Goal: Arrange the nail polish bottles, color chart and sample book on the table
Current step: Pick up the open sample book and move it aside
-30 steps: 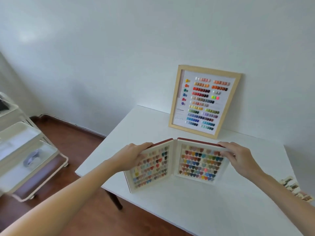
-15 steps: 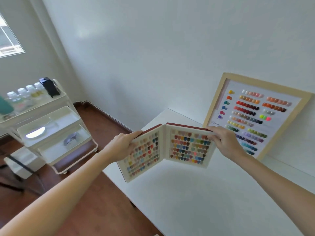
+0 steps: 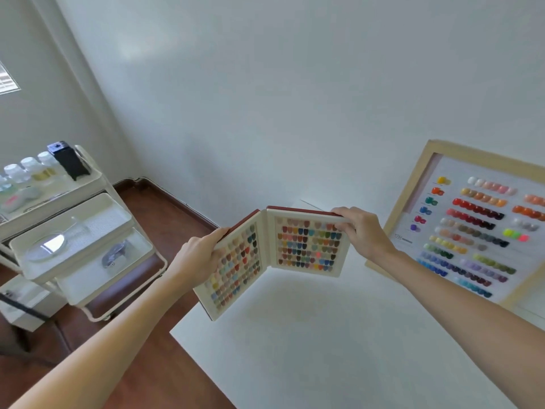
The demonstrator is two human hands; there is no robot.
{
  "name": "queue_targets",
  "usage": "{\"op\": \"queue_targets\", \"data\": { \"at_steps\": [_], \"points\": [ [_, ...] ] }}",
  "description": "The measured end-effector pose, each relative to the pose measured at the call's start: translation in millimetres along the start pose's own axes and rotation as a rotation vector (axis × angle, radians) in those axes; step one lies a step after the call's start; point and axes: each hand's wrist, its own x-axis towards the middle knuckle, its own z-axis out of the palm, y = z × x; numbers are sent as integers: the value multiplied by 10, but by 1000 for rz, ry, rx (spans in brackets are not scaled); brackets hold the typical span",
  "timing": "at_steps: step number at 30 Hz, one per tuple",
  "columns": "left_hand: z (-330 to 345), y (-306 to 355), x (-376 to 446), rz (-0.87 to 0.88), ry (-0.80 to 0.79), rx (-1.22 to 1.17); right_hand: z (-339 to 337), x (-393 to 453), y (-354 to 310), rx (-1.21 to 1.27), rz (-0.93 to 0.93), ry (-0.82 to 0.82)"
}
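Note:
An open sample book (image 3: 306, 246) with red covers and rows of coloured nail swatches stands upright on the white table (image 3: 324, 349), near its left corner. My left hand (image 3: 197, 258) grips the outer edge of the left page. My right hand (image 3: 358, 231) holds the top right corner of the right page. A wood-framed color chart (image 3: 477, 225) with rows of coloured dots leans against the wall at the right. Several white-capped bottles (image 3: 29, 169) sit on the top tier of a cart at the far left.
A white tiered cart (image 3: 85, 237) stands on the brown wood floor left of the table, carrying a black box (image 3: 67, 160), a round mirror (image 3: 45, 246) and small items. The table's left edge runs just under the book.
The view has swung left and moved closer, bringing the cart into sight. The book has shifted toward the table's left corner, still open, with both hands keeping their grip.

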Motion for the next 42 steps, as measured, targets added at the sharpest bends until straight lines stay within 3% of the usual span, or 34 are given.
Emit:
{"op": "queue_targets", "data": {
  "at_steps": [18,27,30,34,39,42],
  "points": [
    [55,-198,350,-61,-23,-20,291,466,159,37,25,-35],
    [52,61,386,-107,-29,54,188,385,224,31,68,-39],
    [40,375,415,-6,127,57,75,264,269,47,96,-33],
    [92,963,487,293,293,-74,-140,-38,423,47,148,36],
    [496,1804,583,580,201,-265,-569,-621,778,-14,239,160],
    [878,2221,693,631,88,-286,-835,-1006,1027,-70,304,273]
  ]
}}
